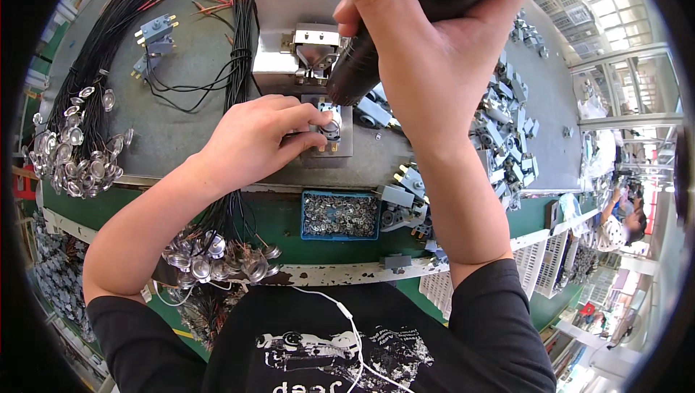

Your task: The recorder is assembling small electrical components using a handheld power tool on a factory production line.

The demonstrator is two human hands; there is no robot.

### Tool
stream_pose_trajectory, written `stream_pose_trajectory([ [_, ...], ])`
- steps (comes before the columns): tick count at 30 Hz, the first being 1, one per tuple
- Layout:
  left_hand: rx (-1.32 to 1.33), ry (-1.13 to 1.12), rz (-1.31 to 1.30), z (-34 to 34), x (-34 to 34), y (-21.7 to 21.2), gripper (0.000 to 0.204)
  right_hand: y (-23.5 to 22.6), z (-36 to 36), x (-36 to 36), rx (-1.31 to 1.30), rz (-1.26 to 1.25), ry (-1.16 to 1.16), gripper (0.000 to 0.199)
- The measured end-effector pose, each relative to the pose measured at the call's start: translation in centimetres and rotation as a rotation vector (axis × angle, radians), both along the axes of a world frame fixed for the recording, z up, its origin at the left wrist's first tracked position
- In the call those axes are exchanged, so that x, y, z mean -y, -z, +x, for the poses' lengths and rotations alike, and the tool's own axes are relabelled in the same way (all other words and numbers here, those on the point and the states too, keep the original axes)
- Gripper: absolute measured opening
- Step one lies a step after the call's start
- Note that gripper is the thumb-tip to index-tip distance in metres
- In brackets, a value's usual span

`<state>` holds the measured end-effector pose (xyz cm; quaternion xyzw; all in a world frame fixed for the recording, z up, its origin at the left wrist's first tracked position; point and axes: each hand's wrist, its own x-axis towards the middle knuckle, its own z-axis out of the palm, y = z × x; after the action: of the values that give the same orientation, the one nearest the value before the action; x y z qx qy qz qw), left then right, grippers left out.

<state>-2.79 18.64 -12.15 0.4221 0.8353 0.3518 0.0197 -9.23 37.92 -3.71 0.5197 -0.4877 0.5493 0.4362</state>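
Note:
My left hand (258,137) is closed, its thumb and forefinger pinched on a small part with silvery metal and brass pins (331,127). That part sits on a flat metal plate (343,148) in front of a pale metal bench machine (273,38). Above and to the right, my right hand (433,53) is wrapped round a thick black hand-held tool (360,69). The tool's tapered end points down at the small part; whether they touch I cannot tell. Its upper body runs out of the picture at the top, so its exact kind is hidden.
A blue tray (340,216) of small metal pieces stands before the plate. Grey switch-like blocks (507,118) pile up on the right. Black wire bundles with silvery round caps (76,140) lie left; another bundle (239,67) runs beside the machine. Two wired grey blocks (155,31) lie further back.

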Motion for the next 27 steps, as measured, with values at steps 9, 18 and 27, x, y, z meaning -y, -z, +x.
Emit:
stream_pose_trajectory([
  [9, 0.0, -0.007, -0.016, 0.1, 0.4, 0.2, 0.024, -1.2, 6.7, 3.1, 0.896, -0.203, 0.141, 0.066],
  [18, -0.006, -0.008, -0.032, -0.1, 0.5, 0.2, 0.023, -0.8, 6.6, 3.3, 0.919, -0.199, 0.111, 0.066],
  [27, 0.003, -0.021, -0.03, 0.1, 0.3, 0.2, 0.021, -0.8, 6.2, 2.8, 0.959, -0.088, 0.182, 0.061],
])
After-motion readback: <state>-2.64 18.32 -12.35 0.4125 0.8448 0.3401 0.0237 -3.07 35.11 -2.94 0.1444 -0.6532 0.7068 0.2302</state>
